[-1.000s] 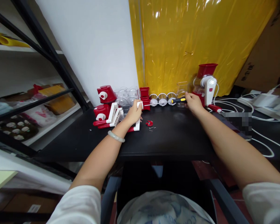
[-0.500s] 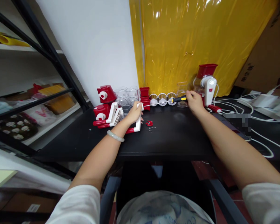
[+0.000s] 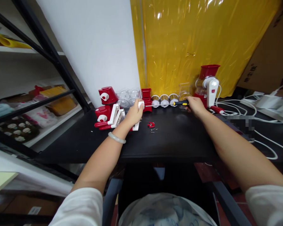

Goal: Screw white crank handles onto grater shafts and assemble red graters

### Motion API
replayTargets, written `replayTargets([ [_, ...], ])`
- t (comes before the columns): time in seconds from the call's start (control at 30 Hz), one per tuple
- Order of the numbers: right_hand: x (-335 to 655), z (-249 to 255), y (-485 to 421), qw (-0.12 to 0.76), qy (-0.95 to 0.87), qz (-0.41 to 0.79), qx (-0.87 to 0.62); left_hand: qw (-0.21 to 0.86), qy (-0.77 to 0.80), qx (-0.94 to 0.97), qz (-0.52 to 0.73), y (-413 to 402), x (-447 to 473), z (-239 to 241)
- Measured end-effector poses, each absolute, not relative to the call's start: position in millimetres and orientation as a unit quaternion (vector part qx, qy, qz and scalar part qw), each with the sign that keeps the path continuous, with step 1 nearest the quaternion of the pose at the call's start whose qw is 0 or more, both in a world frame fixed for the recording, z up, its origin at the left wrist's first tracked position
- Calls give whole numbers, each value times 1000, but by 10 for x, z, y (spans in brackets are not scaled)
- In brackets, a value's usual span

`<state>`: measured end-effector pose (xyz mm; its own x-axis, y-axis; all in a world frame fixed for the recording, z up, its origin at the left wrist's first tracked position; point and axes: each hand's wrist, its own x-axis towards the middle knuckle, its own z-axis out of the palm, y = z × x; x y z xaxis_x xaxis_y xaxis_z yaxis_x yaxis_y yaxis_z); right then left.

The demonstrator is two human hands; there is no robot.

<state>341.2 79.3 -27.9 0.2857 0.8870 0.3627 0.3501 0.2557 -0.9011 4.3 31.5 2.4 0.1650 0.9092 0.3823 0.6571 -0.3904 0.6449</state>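
My left hand [image 3: 133, 114] is closed round a white and red plastic part [image 3: 138, 116] standing on the black table [image 3: 174, 138]. My right hand [image 3: 195, 105] grips the black and yellow handle of a screwdriver [image 3: 176, 103]. Its shaft lies level and its tip meets the top of the white part. A small red piece [image 3: 151, 124] and a few loose screws [image 3: 153, 129] lie on the table just right of the part.
Red and white appliance parts [image 3: 106, 108], clear cups [image 3: 128, 95], metal drums [image 3: 164, 99] and an assembled red and white appliance [image 3: 208, 84] line the back of the table. White cables [image 3: 257, 110] lie at the right. A metal shelf rack [image 3: 37, 103] stands left.
The screwdriver handle dropped slightly, so the shaft is now level. My left hand shifted the white part a little to the left. The right hand stays on the handle.
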Motion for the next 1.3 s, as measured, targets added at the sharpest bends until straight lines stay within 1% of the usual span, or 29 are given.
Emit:
replayTargets([
  [0.1,3415,-305,768,505,-516,283,-632,130,513,761,375,283,20,61],
  [0.17,3427,-321,778,500,-525,283,-628,130,514,761,375,275,25,68],
  [0.27,3447,-331,809,509,-532,260,-625,155,518,751,379,297,38,43],
  [0.37,3452,-310,810,511,-540,211,-635,185,521,742,379,329,48,6],
  [0.67,3386,-164,660,521,-555,117,-639,278,541,688,396,303,110,17],
  [0.87,3351,-128,584,567,-565,56,-597,334,547,659,392,314,135,19],
  [1.1,3367,-71,493,596,-587,3,-548,401,549,637,363,330,151,-5],
  [1.2,3391,-82,530,605,-587,29,-538,376,558,645,362,324,142,-11],
  [1.3,3394,-133,620,611,-570,137,-533,268,555,696,369,328,92,-10],
])
